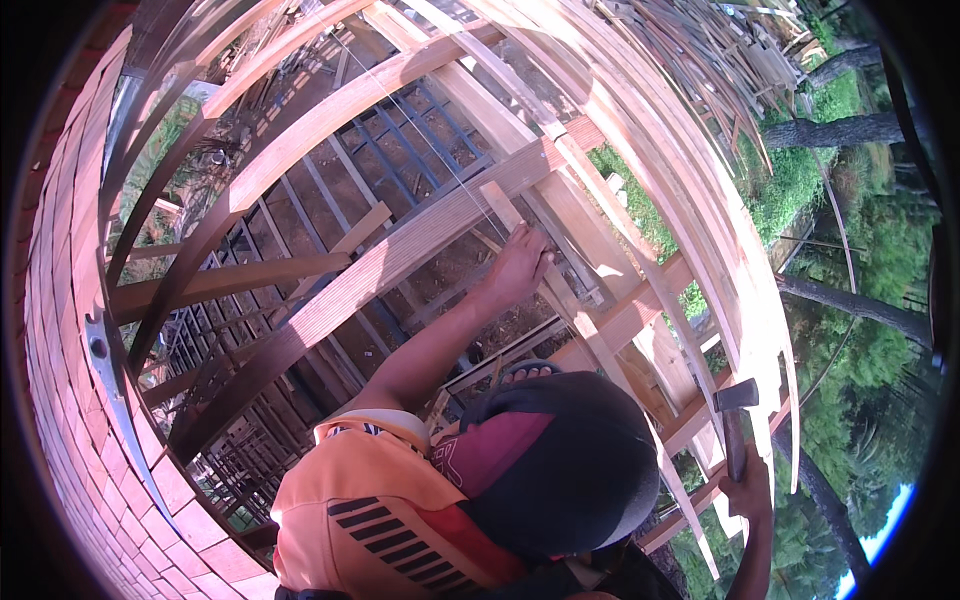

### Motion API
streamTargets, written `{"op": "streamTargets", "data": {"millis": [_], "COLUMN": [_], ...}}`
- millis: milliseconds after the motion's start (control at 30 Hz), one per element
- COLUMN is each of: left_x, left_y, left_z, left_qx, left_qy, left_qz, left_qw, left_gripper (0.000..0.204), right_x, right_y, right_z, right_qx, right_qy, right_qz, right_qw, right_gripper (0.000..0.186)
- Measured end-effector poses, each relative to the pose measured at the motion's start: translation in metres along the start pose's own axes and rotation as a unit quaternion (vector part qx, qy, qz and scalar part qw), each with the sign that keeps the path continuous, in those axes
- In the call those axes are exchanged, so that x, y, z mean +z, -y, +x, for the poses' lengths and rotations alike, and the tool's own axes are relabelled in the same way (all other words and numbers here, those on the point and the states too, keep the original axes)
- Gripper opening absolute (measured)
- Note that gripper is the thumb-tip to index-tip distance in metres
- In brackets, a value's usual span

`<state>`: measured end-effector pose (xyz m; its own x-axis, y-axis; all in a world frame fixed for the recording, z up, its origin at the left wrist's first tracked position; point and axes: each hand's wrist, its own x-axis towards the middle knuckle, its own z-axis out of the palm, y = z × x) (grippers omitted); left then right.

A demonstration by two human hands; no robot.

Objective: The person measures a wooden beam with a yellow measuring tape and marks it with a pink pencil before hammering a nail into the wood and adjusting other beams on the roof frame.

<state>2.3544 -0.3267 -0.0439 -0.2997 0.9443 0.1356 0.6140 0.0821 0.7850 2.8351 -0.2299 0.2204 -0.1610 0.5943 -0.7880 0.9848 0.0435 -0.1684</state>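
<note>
Neither of my own hands is in the picture. Close in front of me, seen from above, is a co-worker in an orange shirt [330, 530] and a black and maroon cap [590, 460]. The co-worker's left hand [522, 262] grips or rests on a narrow wooden slat [499, 203] beside a thick grooved beam [400, 245]. Their right hand [748, 490], at the far right, is closed round the handle of a short hatchet-like tool [737, 396] with a dark metal head raised upward.
Curved wooden ribs [300, 150] and long light strips [690, 190] frame the structure. Through the gaps, dark bars [405, 145] show below. At left, a metal blade with a hole [120, 400] lies by reddish tiles [110, 490]. A lumber pile [740, 60] and trees [880, 290] stand beyond.
</note>
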Motion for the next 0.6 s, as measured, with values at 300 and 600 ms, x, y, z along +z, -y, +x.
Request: {"op": "streamTargets", "data": {"millis": [300, 600], "left_x": [0.011, 0.000], "left_y": [0.002, 0.015], "left_z": [-0.002, -0.003], "left_qx": [-0.014, -0.016], "left_qy": [-0.009, 0.014], "left_qz": [-0.037, -0.036], "left_qw": [0.999, 0.999], "left_gripper": [0.009, 0.008], "right_x": [0.174, 0.188], "right_y": [0.111, 0.147], "right_z": [0.154, 0.169], "right_qx": [-0.141, -0.105], "right_qy": [-0.111, -0.050], "right_qz": [0.160, 0.132], "right_qw": [0.971, 0.984], "right_gripper": [0.058, 0.056]}}
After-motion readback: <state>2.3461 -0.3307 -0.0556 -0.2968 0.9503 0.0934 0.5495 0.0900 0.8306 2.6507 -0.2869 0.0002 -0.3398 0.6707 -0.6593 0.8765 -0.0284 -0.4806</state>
